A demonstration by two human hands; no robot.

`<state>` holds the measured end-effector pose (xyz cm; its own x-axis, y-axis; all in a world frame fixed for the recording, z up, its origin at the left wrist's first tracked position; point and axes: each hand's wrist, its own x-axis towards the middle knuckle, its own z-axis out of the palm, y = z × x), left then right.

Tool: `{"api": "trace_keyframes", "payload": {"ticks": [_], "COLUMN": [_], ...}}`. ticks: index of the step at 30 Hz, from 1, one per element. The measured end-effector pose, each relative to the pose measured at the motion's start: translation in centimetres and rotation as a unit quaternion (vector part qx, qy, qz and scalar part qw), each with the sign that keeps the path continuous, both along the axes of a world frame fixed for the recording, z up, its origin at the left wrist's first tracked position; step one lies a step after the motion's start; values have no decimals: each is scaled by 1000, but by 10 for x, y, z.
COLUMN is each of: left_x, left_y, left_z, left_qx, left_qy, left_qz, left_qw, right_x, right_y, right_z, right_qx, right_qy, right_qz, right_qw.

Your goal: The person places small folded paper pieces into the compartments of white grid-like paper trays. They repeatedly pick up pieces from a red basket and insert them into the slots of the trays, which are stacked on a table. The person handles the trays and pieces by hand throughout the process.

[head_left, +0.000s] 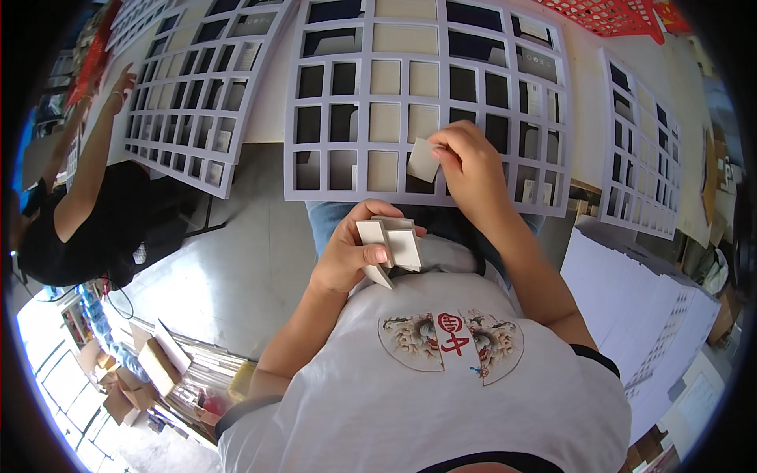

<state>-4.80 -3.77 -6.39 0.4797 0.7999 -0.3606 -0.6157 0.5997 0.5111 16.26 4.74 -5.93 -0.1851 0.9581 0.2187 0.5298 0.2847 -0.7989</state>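
Note:
In front of me lies a white grid frame (pixel 365 94) with many rectangular openings; some show cream panels, others dark or grey backing. My right hand (pixel 471 162) pinches one small cream rectangular card (pixel 423 161) between thumb and fingers. The card is tilted over an opening in the frame's nearest row, where dark backing shows below it. Close to my body, below the frame's near edge, my left hand (pixel 352 251) grips a loose stack of similar cream cards (pixel 403 248), fanned at different angles. Its thumb lies across the front of the stack.
More white grid frames stand to the left (pixel 236 102) and right (pixel 603 150). A red plastic basket (pixel 607 17) sits at the far right. Another person's arm (pixel 98 150) reaches over the left frame. White boards (pixel 631 284) stand at right; cardboard boxes (pixel 130 390) lie at lower left.

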Motion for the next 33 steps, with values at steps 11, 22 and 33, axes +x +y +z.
{"api": "trace_keyframes", "payload": {"ticks": [11,22,33], "left_x": [0,27,47], "left_y": [-2,9,14], "left_z": [-6,14,7], "left_qx": [-15,-11,-57], "left_qy": [8,179,213], "left_qz": [22,-114,-142], "left_qw": [1000,977,965], "right_x": [10,64,94], "right_y": [-42,-48,-61], "right_z": [44,59,18], "right_qx": [-99,-190,6], "right_qy": [100,271,-176], "right_qz": [146,-157,17], "right_qw": [979,930,984]}}
